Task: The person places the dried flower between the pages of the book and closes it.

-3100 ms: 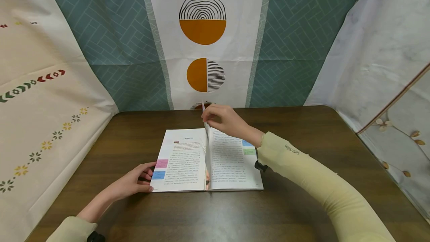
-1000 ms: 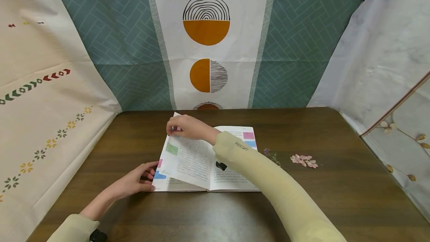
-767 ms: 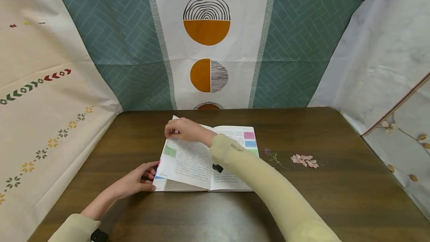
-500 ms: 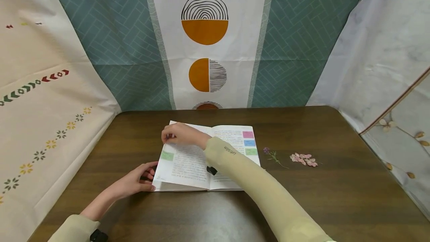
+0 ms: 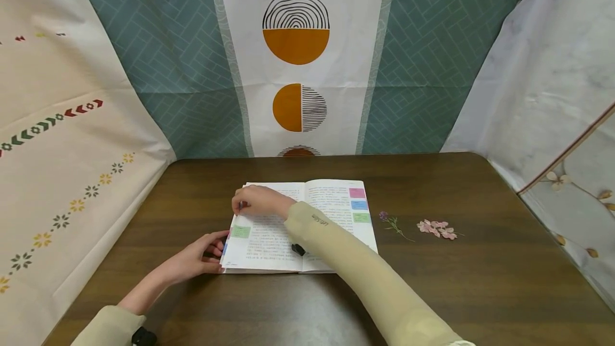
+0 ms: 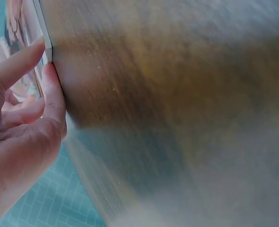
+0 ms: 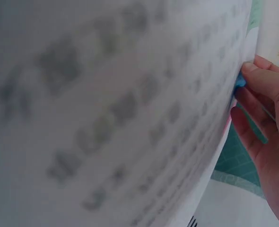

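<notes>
An open book (image 5: 329, 228) with printed pages and coloured tabs lies on the brown table. My left hand (image 5: 194, 258) grips its near left corner; in the left wrist view the fingertips of my left hand (image 6: 28, 118) close on the book's edge. At the upper left of the book, my right hand (image 5: 259, 200) pinches the outer edge of a page (image 5: 269, 239), which lies low over the left side, with other pages' edges showing beneath. Up close, the right wrist view shows my right hand (image 7: 269, 109) with thumb and fingers on the page edge by a blue tab (image 7: 240, 81).
Right of the book lie a purple flower sprig (image 5: 393, 224) and a pink flower sprig (image 5: 437, 229). The dark wooden table (image 5: 480, 282) runs back to a patterned cloth (image 5: 298, 76). Cloths also hang at both sides.
My right hand has carried the page from upright near the spine down to the left, nearly flat. Its arm has uncovered the flower sprigs. My left hand has stayed at the corner.
</notes>
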`<state>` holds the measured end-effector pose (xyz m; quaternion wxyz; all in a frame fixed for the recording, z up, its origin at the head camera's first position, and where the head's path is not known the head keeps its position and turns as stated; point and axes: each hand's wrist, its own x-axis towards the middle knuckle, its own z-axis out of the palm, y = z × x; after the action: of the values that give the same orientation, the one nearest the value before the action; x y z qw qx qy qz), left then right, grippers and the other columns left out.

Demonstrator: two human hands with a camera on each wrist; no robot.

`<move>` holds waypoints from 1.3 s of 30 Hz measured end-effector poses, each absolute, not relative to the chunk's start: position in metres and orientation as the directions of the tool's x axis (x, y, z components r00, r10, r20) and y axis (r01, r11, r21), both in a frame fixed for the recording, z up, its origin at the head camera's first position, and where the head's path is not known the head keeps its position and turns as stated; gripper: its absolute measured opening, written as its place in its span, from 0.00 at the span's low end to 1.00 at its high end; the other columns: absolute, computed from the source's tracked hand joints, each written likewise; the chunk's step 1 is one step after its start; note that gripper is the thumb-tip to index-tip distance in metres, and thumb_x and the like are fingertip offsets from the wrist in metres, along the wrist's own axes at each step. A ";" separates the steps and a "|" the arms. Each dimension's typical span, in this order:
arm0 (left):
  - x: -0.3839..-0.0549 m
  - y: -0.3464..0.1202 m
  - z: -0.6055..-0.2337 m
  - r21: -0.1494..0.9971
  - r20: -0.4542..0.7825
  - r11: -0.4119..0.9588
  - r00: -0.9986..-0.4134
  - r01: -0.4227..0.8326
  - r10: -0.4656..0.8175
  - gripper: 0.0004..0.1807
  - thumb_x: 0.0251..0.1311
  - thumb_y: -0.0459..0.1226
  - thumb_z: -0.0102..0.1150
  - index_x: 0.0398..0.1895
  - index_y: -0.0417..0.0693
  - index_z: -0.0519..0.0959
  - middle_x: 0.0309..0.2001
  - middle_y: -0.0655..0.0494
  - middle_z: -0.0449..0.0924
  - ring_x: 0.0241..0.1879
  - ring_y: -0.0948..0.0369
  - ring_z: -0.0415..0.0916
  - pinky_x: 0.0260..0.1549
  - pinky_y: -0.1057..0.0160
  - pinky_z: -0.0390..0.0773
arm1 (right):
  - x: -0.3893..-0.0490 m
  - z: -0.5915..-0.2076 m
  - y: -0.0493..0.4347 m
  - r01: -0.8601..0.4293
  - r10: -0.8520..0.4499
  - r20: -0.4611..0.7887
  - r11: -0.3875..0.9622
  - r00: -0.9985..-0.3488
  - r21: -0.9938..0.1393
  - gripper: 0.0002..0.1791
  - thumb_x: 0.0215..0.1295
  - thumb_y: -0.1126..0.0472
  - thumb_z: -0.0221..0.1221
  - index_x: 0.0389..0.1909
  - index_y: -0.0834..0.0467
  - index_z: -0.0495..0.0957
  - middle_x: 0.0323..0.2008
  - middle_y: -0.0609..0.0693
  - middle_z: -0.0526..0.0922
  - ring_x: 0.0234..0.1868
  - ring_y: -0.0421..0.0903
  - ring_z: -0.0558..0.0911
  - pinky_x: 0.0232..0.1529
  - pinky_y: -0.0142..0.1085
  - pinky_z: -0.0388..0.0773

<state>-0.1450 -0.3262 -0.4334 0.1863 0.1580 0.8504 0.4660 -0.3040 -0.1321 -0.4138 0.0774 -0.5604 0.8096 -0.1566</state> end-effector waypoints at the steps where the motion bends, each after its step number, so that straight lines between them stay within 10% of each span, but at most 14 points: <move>1: -0.145 -0.326 -0.433 0.850 -0.171 0.519 -0.880 0.095 0.442 0.48 0.56 0.32 0.70 0.72 0.24 0.50 0.49 0.41 0.63 0.45 0.62 0.65 0.43 0.70 0.78 | -0.303 -0.414 -0.133 -0.882 -0.929 0.044 0.333 -0.367 -0.333 0.06 0.71 0.60 0.57 0.39 0.49 0.83 0.43 0.45 0.81 0.43 0.38 0.77 0.48 0.23 0.72; 39: -0.146 -0.317 -0.432 0.784 -0.169 0.612 -0.912 0.105 0.373 0.46 0.55 0.37 0.72 0.70 0.27 0.56 0.44 0.45 0.68 0.41 0.59 0.67 0.36 0.69 0.77 | -0.301 -0.425 -0.143 -0.834 -0.862 -0.015 0.494 -0.506 -0.244 0.06 0.65 0.55 0.65 0.42 0.47 0.82 0.43 0.44 0.78 0.40 0.37 0.75 0.47 0.26 0.72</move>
<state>-0.1462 -0.3171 -0.4322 0.1600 0.1352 0.8833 0.4194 -0.3009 -0.1434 -0.4245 0.0676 -0.4923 0.8617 -0.1032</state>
